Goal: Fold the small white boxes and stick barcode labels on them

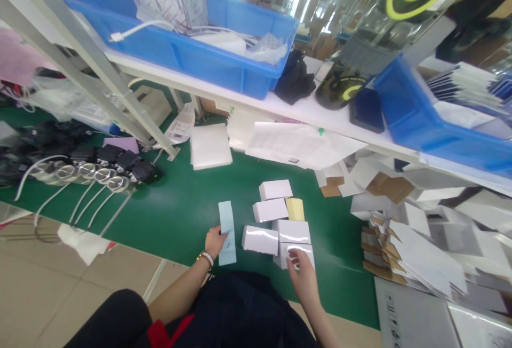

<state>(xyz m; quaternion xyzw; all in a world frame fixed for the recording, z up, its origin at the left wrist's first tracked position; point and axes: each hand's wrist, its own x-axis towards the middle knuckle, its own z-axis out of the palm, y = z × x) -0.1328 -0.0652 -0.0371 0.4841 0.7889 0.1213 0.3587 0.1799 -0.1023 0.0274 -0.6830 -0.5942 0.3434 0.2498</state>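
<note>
My left hand [216,242] is closed on a light blue folded paper strip [226,217], pinching it near the middle, at the front part of the green table. My right hand [301,270] is over the nearest small white box [282,257], its bent fingers apart and the fingertips at the box's top; whether they press on it I cannot tell. Beside that one lie several more small white boxes, including a glossy one [260,239] between my hands and one farther back [276,189]. A pale yellow piece [295,209] sits among them.
Unfolded white cartons [424,252] are heaped at the right. Black devices with round metal parts and white cables [104,176] stand at the left. A stack of white sheets [210,146] lies at the back, below a shelf with a blue bin [224,68] and a bottle [348,78].
</note>
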